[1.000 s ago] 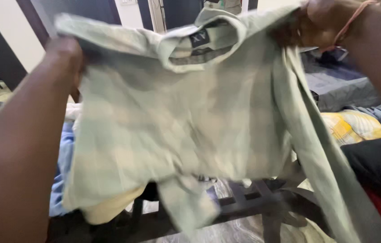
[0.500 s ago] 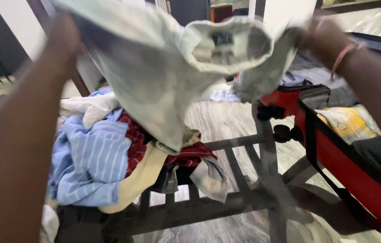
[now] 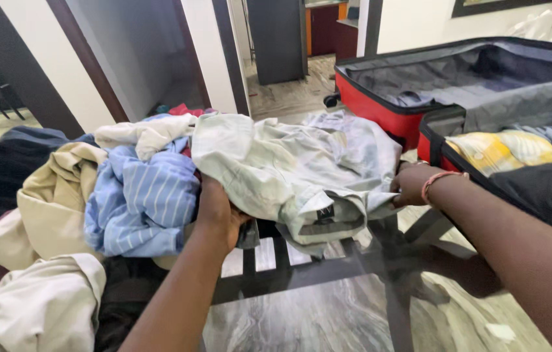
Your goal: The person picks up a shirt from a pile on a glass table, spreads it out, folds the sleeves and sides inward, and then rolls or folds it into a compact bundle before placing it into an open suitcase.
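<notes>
- The pale green shirt is laid out flat on the glass table, collar end turned toward the camera, with its far edge draped over the clothes heap.
- The left hand is tucked under the shirt's near left edge; the fingers are hidden by the fabric, so the grip is probably closed on the cloth, though that cannot be told for sure.
- The right hand is pressed against the shirt's right edge, fingers curled onto the fabric; a pink band is worn at that wrist.
- A dark label is seen inside the collar, which hangs just past the shirt's front fold.
- Just beside the left hand, a blue striped shirt is piled, touching the green one.
- A cream garment is bunched to the left of the blue stripes, and a white piece is lying across the top of the heap.
- Another off-white cloth is slumped at the near left corner.
- To the right, an open red suitcase is standing on the floor, grey lining exposed.
- In its nearer half, a yellow checked cloth and a black garment are packed side by side.
- Dark table framing is seen through the glass below the hands.
</notes>
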